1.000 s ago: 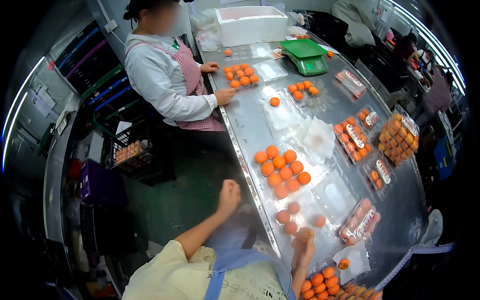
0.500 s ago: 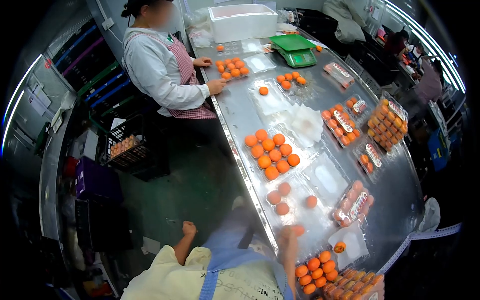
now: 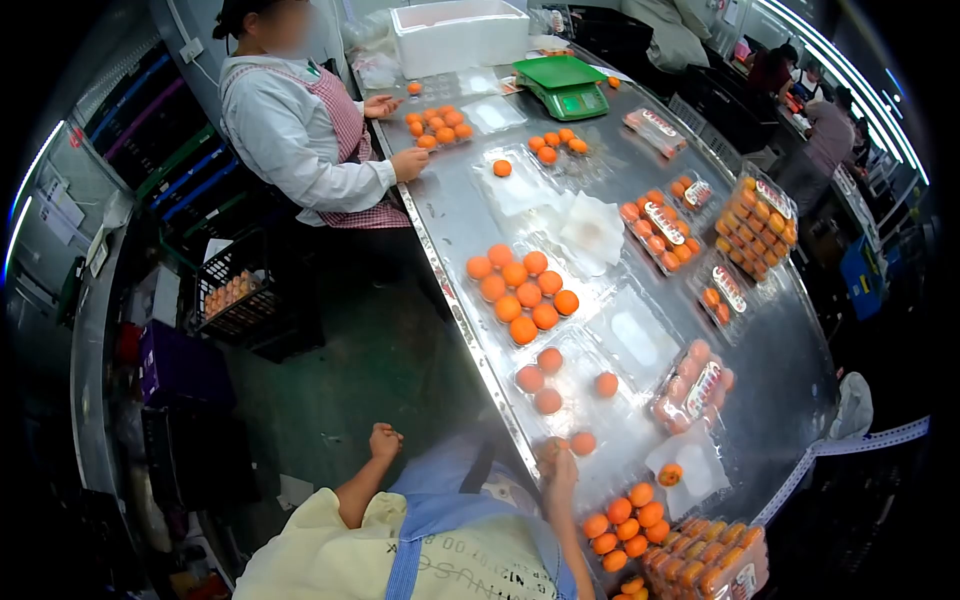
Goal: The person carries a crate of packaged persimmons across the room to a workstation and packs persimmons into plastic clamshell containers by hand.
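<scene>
My left hand [image 3: 385, 441] is closed in a loose fist beside the table's left edge, over the floor, and nothing shows in it. Over the near edge of the metal table is my right hand [image 3: 556, 462], its fingers curled; whether they hold anything is hard to make out. An orange fruit [image 3: 582, 443] lies right beside its fingertips. Above that, a clear tray area holds several fruits [image 3: 548, 361], with a single fruit [image 3: 606, 384] to the right. Below my right hand is a full tray of oranges [image 3: 628, 522].
A co-worker [image 3: 300, 140] stands at the table's left side, hands near a tray of oranges [image 3: 438, 127]. A green scale [image 3: 560, 80] and white foam box [image 3: 460, 38] are farther back. Labelled packs [image 3: 692, 385] line the right side. A black crate [image 3: 235, 292] stands left.
The view has shifted, moving the table leftward in the picture. My left hand has dropped lower beside my body. A fruit near my right hand now shows more fully, beside the fingertips.
</scene>
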The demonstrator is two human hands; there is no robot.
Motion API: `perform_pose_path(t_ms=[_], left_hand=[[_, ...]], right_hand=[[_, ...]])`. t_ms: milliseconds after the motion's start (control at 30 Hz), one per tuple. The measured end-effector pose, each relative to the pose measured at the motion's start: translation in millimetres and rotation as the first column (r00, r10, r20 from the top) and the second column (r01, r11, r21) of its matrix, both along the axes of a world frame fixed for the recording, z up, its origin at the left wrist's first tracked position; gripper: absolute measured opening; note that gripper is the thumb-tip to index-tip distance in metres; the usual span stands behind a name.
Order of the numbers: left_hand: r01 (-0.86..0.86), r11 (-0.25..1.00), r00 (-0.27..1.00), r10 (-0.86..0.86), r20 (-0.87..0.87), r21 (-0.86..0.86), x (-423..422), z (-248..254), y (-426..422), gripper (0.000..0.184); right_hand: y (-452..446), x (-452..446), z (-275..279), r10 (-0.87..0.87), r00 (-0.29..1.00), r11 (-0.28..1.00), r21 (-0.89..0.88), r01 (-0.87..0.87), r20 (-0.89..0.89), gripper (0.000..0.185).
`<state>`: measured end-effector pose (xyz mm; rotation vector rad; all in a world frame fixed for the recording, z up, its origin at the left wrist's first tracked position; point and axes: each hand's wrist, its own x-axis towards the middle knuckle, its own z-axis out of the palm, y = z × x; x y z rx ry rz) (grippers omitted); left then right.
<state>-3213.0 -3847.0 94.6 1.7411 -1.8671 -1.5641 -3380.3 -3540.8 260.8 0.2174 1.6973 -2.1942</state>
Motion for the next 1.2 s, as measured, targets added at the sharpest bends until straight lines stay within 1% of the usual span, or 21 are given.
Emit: perform_pose_path(t_ms=[100,167,267,333,467,667,733,767,800,833,867,900,933,967,1000,1033,1067,1100,1133,1167,1200], left_hand=[[0.067,0.998,0.997,-0.067,0.047,0.008,-3.0,3.2,0.0,0.016],[0.133,0.991,0.987,-0.136,0.087,0.033,-4.7,12.4,-0.3,0.017],[0.099,0.993,0.991,-0.104,0.09,0.062,-7.6,15.1,0.3,0.017],[0.124,0.989,0.986,-0.132,0.098,0.083,-6.8,12.0,-3.6,0.019],[0.144,0.98,0.982,-0.159,0.102,0.14,-8.8,3.8,-9.6,0.017],[0.161,0.97,0.985,-0.169,0.03,0.184,-21.1,-1.6,-16.2,0.014],[0.197,0.962,0.973,-0.216,0.085,0.19,-27.7,1.6,-18.9,0.016],[0.216,0.957,0.964,-0.241,0.114,0.194,-31.1,3.5,-20.5,0.018],[0.244,0.968,0.931,-0.249,0.269,0.051,-32.6,8.4,-25.2,0.02],[0.333,0.94,0.866,-0.275,0.417,-0.072,-35.2,14.5,-33.1,0.023],[0.436,0.88,0.789,-0.273,0.55,-0.188,-43.9,15.7,-33.6,0.026],[0.456,0.861,0.826,-0.317,0.466,-0.223,-40.2,19.8,-35.0,0.031],[0.369,0.883,0.902,-0.264,0.343,-0.29,-53.7,21.7,-48.7,0.036],[0.3,0.895,0.953,-0.264,0.151,-0.33,-70.0,37.2,-61.4,0.036],[0.204,0.879,0.953,-0.28,-0.118,-0.432,-92.3,55.7,-60.5,0.034],[0.202,0.895,0.907,-0.324,-0.268,-0.398,-127.2,85.1,-59.2,0.032],[0.22,0.88,0.836,-0.392,-0.383,-0.422,-156.9,122.3,-51.9,0.033],[0.323,0.854,0.8,-0.477,-0.364,-0.408,-183.3,168.5,-38.3,0.032],[0.416,0.815,0.692,-0.572,-0.44,-0.403,-203.9,195.3,-27.5,0.033],[0.555,0.781,0.579,-0.609,-0.542,-0.286,-221.0,216.9,-12.8,0.036],[0.709,0.651,0.452,-0.714,-0.534,-0.269,-237.9,239.0,3.2,0.043]], right_hand=[[-0.7,-0.5,1.5,0.003,1.0,1.0,0.025,-0.003,0.0,0.034],[4.0,-0.8,-1.4,0.054,0.996,0.999,-0.004,-0.054,0.065,0.033],[4.2,-5.1,0.1,0.061,0.995,0.998,-0.022,-0.06,0.085,0.032],[1.8,-4.2,-5.1,0.044,0.996,0.997,-0.064,-0.039,0.078,0.031],[3.2,-4.8,-11.0,0.079,0.995,0.997,-0.012,-0.078,0.057,0.03],[0.5,-5.1,0.3,0.069,0.994,0.997,0.021,-0.071,0.089,0.03],[-0.1,-4.5,-1.8,0.061,0.992,0.998,0.023,-0.064,0.108,0.03],[-0.3,-9.3,-4.0,0.077,0.993,0.997,0.005,-0.078,0.087,0.032],[-0.6,-10.5,-7.7,0.071,0.994,0.997,-0.012,-0.071,0.077,0.033],[-2.0,0.7,-6.4,0.021,0.997,1.0,-0.013,-0.02,0.075,0.034],[-6.9,-3.9,-9.0,0.011,0.996,1.0,0.005,-0.012,0.09,0.037],[0.7,28.3,-4.5,-0.127,0.977,0.991,0.073,0.116,0.174,0.039],[-5.1,22.6,-11.6,-0.174,0.978,0.97,0.191,0.151,0.113,0.043],[-16.5,11.6,22.2,-0.123,0.977,0.949,0.308,0.066,0.171,0.044],[-22.9,8.7,1.8,-0.219,0.97,0.975,0.003,0.22,0.108,0.046],[-31.7,-15.5,56.0,-0.142,0.984,0.989,-0.03,0.146,0.106,0.047],[-37.0,-26.7,72.6,-0.104,0.989,0.988,-0.105,0.115,0.105,0.05],[-42.8,-29.6,81.9,-0.146,0.985,0.979,-0.128,0.157,0.091,0.052],[-48.2,-34.1,87.1,-0.174,0.982,0.97,-0.16,0.183,0.072,0.053],[-48.6,-37.8,96.0,-0.197,0.978,0.96,-0.192,0.206,0.062,0.054],[-48.1,-40.1,105.3,-0.205,0.977,0.958,-0.194,0.213,0.061,0.054]])
